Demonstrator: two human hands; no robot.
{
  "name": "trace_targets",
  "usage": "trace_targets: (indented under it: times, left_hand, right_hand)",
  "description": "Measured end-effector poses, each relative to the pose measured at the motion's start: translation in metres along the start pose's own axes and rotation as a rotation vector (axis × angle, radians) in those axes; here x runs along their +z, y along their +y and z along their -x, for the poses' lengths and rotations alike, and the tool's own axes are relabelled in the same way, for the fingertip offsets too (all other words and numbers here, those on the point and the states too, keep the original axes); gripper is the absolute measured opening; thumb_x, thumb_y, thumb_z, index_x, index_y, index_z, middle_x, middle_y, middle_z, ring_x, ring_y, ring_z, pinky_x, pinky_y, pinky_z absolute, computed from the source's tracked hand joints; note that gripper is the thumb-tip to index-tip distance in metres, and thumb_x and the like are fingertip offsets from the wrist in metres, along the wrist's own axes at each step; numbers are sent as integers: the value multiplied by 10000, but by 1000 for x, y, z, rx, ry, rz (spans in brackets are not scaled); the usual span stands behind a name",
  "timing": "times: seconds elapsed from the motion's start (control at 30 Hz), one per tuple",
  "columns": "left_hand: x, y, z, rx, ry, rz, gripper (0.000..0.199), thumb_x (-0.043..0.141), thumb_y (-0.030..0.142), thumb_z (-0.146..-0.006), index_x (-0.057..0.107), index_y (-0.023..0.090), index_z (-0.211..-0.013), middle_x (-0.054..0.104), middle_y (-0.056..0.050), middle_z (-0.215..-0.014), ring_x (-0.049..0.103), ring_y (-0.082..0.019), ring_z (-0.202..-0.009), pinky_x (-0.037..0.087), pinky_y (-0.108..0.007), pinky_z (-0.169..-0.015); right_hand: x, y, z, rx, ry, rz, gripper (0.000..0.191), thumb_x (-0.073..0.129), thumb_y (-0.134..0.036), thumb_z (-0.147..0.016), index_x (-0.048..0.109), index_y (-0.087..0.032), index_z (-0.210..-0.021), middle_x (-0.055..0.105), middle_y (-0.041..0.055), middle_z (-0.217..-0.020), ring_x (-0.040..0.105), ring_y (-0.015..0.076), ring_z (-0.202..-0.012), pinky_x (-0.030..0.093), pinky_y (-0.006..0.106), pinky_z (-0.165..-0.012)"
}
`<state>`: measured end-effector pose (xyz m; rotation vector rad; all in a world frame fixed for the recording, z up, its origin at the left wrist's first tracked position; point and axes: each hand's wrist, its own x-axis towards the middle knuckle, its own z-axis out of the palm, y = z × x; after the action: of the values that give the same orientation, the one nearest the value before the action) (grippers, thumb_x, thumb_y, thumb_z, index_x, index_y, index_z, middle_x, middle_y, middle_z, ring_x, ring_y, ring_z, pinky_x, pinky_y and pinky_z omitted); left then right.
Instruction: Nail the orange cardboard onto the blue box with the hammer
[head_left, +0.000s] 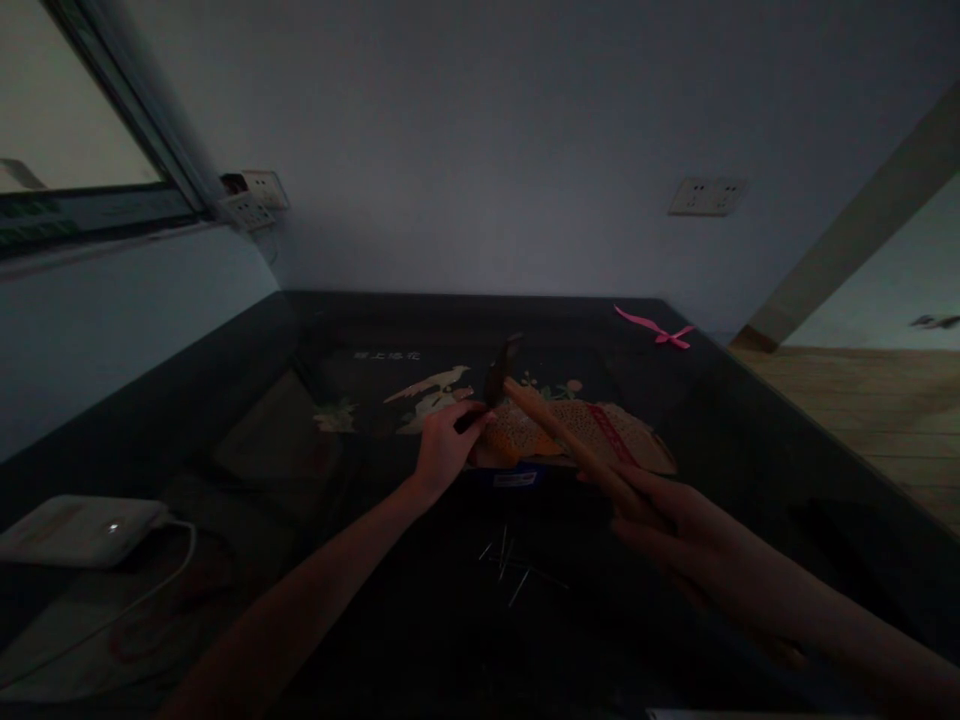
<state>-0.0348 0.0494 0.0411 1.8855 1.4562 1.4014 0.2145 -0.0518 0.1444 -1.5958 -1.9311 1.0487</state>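
Observation:
My right hand [660, 510] is wrapped round the wooden handle of a hammer [570, 440]. The dark hammer head meets the fingertips of my left hand [448, 440], whose thumb and forefinger are pinched. Whatever that pinch holds is hidden in the gloom. Beneath the hammer lies a flat tan, speckled piece [592, 425] with a red stripe and an orange patch at its left. A dark blue item with a white label [515, 480] sits at its near edge. Several thin nails [506, 560] lie loose on the dark table nearer me.
The dark glossy table [420, 320] has a printed bird and flowers. A white power bank [82, 530] with a cable is at the left. A pink ribbon bow [664, 335] lies at the far right corner. Sockets [705, 196] are on the wall behind.

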Motion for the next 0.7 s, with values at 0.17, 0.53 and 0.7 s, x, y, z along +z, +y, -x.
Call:
trace_targets:
  times: [0.17,0.53,0.7]
  left_hand:
    - [0,0,0,9,-2,2,110,628,257,-808,710,196,-849,743,-30,-840,686,-175,-732,559,-296,-693]
    - [-1,2,1,7,7,-9,86,648,240,-791,704,187,-829,743,-35,-831,691,-185,-753,558,-320,-730]
    - [0,0,1,-18,-9,-13,94,641,241,-796,704,181,-833,740,-34,-820,687,-183,-737,553,-305,-702]
  right_hand:
    - [2,-1,-1,-22,16,-27,465,605,-482,-770,657,-224,-1154,718,60,-852,664,262,-781,568,350,-679]
    - [5,2,-1,-26,-12,-7,460,597,-478,-771,650,-232,-1155,707,60,-820,656,244,-720,561,307,-572]
    - [2,-3,1,-48,-12,18,471,588,-474,-779,645,-219,-1170,714,70,-889,654,257,-781,559,327,-661]
